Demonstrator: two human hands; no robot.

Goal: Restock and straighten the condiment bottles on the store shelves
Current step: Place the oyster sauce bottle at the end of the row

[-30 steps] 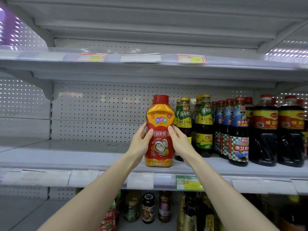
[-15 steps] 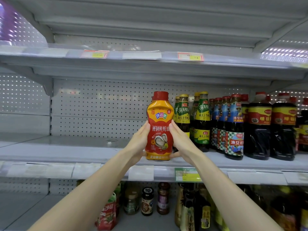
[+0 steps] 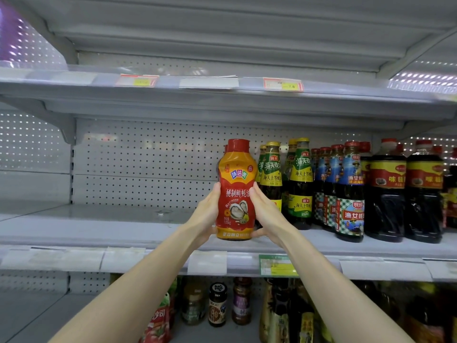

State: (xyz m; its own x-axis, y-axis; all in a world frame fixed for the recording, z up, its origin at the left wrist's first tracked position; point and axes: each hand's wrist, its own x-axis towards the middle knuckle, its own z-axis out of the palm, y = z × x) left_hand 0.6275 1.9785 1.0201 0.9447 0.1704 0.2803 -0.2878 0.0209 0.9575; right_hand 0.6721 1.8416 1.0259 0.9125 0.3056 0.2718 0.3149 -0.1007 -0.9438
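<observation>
- The red bottle [image 3: 236,194] is upright at the middle shelf's [image 3: 99,233] near edge, just left of the green-labelled bottles [image 3: 299,184].
- The left hand [image 3: 206,216] and right hand [image 3: 268,214] clasp its sides, fingers together and curled round it.

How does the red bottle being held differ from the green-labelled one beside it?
The red oyster sauce bottle is opaque red and orange with a wide red cap; the green-labelled bottle is dark with a narrow gold cap. The red bottle is broader and round-shouldered; the green-labelled bottle is slimmer. The red bottle is held from both sides; the green-labelled bottle stands untouched. Both are upright, labels outward.
</observation>
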